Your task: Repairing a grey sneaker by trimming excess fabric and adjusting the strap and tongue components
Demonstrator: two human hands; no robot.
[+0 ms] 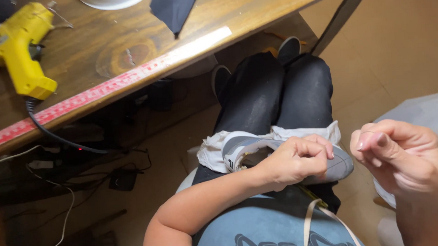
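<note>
Wood table w/ glue gun, tan floor

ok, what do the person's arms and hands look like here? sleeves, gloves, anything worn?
Both are bare: no gloves, rings or watch visible. The left hand and its forearm show no sleeve up to the elbow. The right hand shows bare to the wrist; the rest is out of frame. The nails are short and unpainted.

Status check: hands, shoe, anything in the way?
Left hand closed, resting on grey shoe in lap. Right hand raised, fingers pinched, apart from shoe. Nothing between them.
</note>
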